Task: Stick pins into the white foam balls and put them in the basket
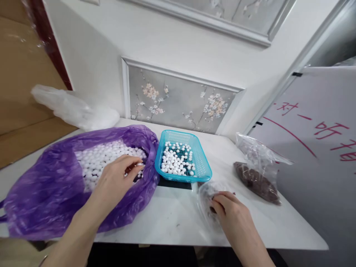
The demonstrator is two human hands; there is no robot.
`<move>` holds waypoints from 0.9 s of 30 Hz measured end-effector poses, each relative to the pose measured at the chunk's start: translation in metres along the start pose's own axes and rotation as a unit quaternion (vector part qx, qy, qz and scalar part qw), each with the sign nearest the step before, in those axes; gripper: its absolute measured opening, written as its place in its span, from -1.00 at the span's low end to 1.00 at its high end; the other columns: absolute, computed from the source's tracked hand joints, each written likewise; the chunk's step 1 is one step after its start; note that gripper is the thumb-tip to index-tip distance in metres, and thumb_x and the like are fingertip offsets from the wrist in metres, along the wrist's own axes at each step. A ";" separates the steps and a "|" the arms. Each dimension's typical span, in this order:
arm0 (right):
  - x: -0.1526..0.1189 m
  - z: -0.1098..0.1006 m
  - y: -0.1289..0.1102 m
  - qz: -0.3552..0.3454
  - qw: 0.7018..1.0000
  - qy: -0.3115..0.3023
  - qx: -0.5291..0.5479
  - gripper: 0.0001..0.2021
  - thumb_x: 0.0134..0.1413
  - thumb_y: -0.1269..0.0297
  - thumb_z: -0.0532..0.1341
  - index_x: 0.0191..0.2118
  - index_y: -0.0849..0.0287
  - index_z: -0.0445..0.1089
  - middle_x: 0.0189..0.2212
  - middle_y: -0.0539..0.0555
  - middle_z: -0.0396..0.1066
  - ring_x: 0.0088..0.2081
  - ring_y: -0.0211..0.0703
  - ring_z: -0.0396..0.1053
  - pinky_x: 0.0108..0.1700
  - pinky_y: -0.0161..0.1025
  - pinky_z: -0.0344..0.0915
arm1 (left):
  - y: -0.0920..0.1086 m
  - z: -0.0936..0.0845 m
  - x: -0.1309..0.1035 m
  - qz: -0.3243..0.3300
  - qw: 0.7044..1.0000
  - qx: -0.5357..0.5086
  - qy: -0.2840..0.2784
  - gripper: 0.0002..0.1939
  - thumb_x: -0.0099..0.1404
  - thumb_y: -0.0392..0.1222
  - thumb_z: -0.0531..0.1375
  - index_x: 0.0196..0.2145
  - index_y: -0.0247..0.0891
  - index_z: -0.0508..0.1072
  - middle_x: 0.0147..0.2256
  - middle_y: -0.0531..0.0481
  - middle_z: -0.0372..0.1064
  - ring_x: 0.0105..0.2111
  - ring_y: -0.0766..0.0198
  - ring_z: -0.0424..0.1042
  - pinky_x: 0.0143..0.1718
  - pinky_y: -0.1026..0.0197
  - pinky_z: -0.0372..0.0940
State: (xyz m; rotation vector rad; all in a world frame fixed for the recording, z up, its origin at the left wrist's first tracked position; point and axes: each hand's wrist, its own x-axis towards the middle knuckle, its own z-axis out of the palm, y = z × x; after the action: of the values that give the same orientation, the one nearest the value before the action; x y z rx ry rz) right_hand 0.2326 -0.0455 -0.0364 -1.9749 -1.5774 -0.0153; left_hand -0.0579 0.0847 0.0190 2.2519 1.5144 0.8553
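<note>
A: Which grips are visible?

B: Left hand (118,178): thumb and forefinger nearly meeting over white balls (96,159) in the purple bag (41,193); whether one is pinched cannot be told.

A: Right hand (232,209)?

B: Fingers bunched at the clear bag (204,198), near the blue basket (202,160); they hide what they grip. Upper painting (230,9), cut off at the top edge.

I count two grips, my left grip (118,177) at centre left and my right grip (233,210) at lower right; one purple bag (50,185), left; one blue basket (204,168), centre; two clear bags, the filled bag (256,181) at right and the crumpled bag (204,200) lower; two framed pictures (172,98), centre and top; white balls (172,163), too many to count.
</note>
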 end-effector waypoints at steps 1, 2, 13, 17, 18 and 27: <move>-0.001 -0.004 -0.002 0.011 1.000 0.005 0.010 -0.71 0.14 0.24 0.08 -0.51 0.12 0.45 -0.40 0.17 0.54 -0.42 -0.02 0.49 -0.39 -0.17 0.33 | 0.009 0.001 -0.005 -0.006 0.999 -0.053 0.011 -0.76 0.36 -0.05 0.12 -0.18 -0.21 0.51 -0.19 -0.10 0.52 -0.25 0.10 0.47 -0.21 0.16 0.31; -0.003 -0.007 -0.003 0.022 1.000 0.013 0.018 -0.71 0.17 0.19 0.08 -0.47 0.13 0.46 -0.41 0.15 0.53 -0.44 -0.02 0.46 -0.39 -0.16 0.31 | 0.018 0.003 -0.011 -0.017 0.991 -0.135 0.011 -0.77 0.33 -0.02 0.17 -0.19 -0.19 0.52 -0.23 -0.07 0.52 -0.28 0.14 0.46 -0.24 0.20 0.31; -0.022 -0.010 -0.053 0.223 0.681 -0.056 0.695 -0.71 0.12 0.05 0.34 -0.42 0.17 0.48 -0.62 -0.11 0.33 -0.71 -0.51 0.10 -0.65 -0.51 0.05 | 0.090 0.048 -0.060 -0.245 0.647 -0.679 -0.246 -0.88 0.13 -0.18 0.43 -0.38 -0.25 0.63 -0.39 0.05 0.48 -0.39 0.42 0.45 -0.25 0.41 0.37; -0.026 -0.002 -0.070 0.209 0.576 -0.101 0.784 -0.79 0.12 0.13 0.37 -0.36 0.19 0.57 -0.55 -0.03 0.43 -0.67 -0.51 0.24 -0.63 -0.54 0.17 | 0.089 0.043 -0.062 -0.256 0.629 -0.691 -0.249 -0.89 0.13 -0.21 0.43 -0.36 -0.26 0.64 -0.38 0.04 0.50 -0.38 0.42 0.47 -0.24 0.41 0.40; -0.027 -0.001 -0.072 0.203 0.565 -0.103 0.793 -0.80 0.15 0.15 0.35 -0.35 0.19 0.58 -0.53 -0.01 0.46 -0.66 -0.49 0.29 -0.61 -0.54 0.21 | 0.088 0.041 -0.062 -0.255 0.628 -0.691 -0.249 -0.90 0.14 -0.22 0.42 -0.36 -0.27 0.64 -0.38 0.04 0.51 -0.39 0.42 0.47 -0.25 0.42 0.40; -0.027 -0.004 -0.085 0.163 0.581 -0.134 0.786 -0.91 0.06 0.35 0.42 -0.26 0.13 0.60 -0.43 0.01 0.59 -0.53 -0.41 0.47 -0.47 -0.53 0.39 | 0.076 0.037 -0.065 -0.286 0.582 -0.727 -0.225 -0.86 0.07 -0.27 0.47 -0.36 -0.28 0.66 -0.38 0.01 0.58 -0.42 0.42 0.52 -0.29 0.44 0.45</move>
State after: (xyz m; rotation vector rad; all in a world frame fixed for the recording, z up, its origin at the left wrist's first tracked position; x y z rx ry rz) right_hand 0.1502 -0.0614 -0.0050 -0.6564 -0.6033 1.3772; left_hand 0.0034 -0.0019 0.0108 0.5551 0.5900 0.7087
